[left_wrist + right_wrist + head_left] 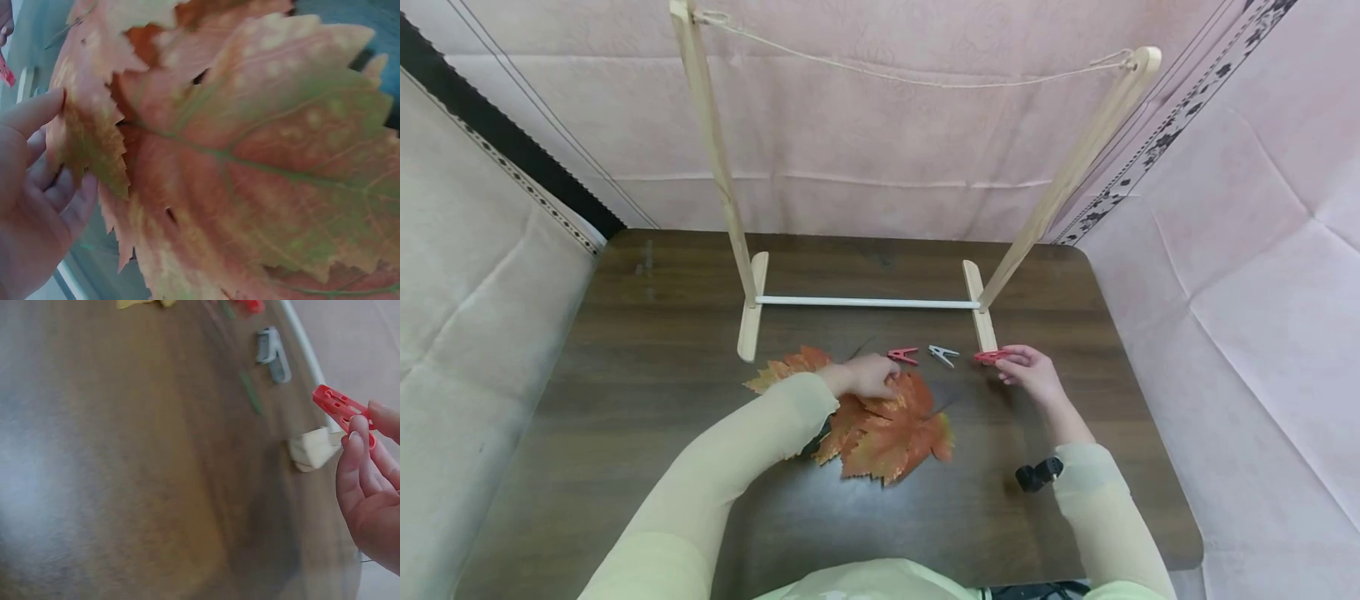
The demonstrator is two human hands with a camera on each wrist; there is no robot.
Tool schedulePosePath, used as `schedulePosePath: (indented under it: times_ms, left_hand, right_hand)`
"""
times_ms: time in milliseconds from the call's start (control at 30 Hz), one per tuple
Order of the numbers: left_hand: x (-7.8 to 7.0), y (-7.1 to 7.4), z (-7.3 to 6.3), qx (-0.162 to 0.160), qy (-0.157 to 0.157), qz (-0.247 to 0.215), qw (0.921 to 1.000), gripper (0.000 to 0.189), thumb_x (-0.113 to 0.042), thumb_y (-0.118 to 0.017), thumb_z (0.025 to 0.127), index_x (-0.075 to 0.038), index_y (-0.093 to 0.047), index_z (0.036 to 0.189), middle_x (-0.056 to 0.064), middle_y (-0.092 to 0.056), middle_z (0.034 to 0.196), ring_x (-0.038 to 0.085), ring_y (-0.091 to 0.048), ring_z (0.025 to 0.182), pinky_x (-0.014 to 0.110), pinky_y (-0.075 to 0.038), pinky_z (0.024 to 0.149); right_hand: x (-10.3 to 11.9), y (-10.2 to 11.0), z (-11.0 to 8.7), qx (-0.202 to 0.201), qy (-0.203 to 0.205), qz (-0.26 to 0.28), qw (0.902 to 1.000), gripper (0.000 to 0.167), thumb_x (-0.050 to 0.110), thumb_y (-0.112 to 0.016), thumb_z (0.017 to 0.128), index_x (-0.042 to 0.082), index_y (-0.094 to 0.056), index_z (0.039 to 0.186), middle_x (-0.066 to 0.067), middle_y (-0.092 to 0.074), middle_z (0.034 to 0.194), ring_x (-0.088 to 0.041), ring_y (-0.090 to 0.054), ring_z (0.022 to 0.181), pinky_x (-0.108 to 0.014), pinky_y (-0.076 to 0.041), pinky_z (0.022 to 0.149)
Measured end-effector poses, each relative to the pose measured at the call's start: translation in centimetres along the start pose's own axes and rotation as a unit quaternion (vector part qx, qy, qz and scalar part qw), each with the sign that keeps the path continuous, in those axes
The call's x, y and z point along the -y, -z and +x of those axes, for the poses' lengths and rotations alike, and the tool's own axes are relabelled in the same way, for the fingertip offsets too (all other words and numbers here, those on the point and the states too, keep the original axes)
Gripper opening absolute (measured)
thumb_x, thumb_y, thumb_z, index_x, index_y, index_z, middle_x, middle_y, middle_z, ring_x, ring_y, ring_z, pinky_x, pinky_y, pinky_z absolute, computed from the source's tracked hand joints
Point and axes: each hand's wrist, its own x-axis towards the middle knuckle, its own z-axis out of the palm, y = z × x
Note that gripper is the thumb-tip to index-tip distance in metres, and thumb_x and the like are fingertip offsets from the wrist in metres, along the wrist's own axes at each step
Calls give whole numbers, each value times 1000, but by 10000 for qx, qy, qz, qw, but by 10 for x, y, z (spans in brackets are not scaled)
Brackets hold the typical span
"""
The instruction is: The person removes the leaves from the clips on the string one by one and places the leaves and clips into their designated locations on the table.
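Observation:
Orange-brown artificial autumn leaves (895, 433) lie in a loose pile on the table. My left hand (868, 377) is at the pile's upper side; in the left wrist view its thumb and fingers pinch the edge of one leaf (87, 134). Between the thumb and fingertips of my right hand (1033, 375) is a red clothespin (340, 409), held just off the near end of the stand's right foot. Two more clothespins lie between the hands: a red one (902, 356) and a pale grey one (943, 355).
Behind the hands stands a wooden frame with two upright posts (707, 125), a white crossbar (865, 302) low between its feet, and a slack string (925, 82) tied across the top. Pinkish-white cloth (865, 142) surrounds the brown table (647, 417).

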Motion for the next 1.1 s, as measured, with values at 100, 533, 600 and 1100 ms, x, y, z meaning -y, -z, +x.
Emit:
schedulePosePath:
  times_ms: [100, 533, 600, 1100]
  left_hand:
    - [-1, -6, 0, -48, 185, 91, 9998, 18, -20, -63, 88, -10, -59, 103, 0, -59, 91, 13, -50, 78, 26, -41, 68]
    - [1, -28, -4, -661, 229, 929, 9932, 39, -26, -64, 88, -15, -54, 124, 5, -53, 123, 21, -51, 115, 36, -45, 95]
    - [2, -28, -4, -743, 230, 900, 9929, 37, -25, -64, 88, -15, -56, 123, 6, -54, 122, 21, -51, 113, 36, -45, 95]
    - [14, 12, -33, -1723, 306, 46, 9846, 31, -20, -62, 89, -9, -59, 118, 8, -60, 115, 23, -56, 107, 38, -46, 93]
  right_hand:
    - [-8, -4, 2, -7, -54, -344, 9994, 47, 10, -64, 88, -12, -43, 124, 13, -63, 80, -1, -61, 63, -17, -52, 62]
    - [-29, -12, 7, -253, -363, -2026, 9783, 40, 11, -70, 83, -6, -55, 115, -25, -62, 108, -5, -56, 63, -20, -50, 57]
    - [-28, -12, 7, -258, -411, -2074, 9771, 40, 11, -70, 82, -6, -55, 114, -24, -61, 109, -6, -55, 65, -21, -50, 57]
    - [5, 5, -2, -879, 25, -2624, 9610, 44, 31, -62, 89, -1, -54, 118, -20, -59, 109, -30, -58, 96, -35, -49, 78]
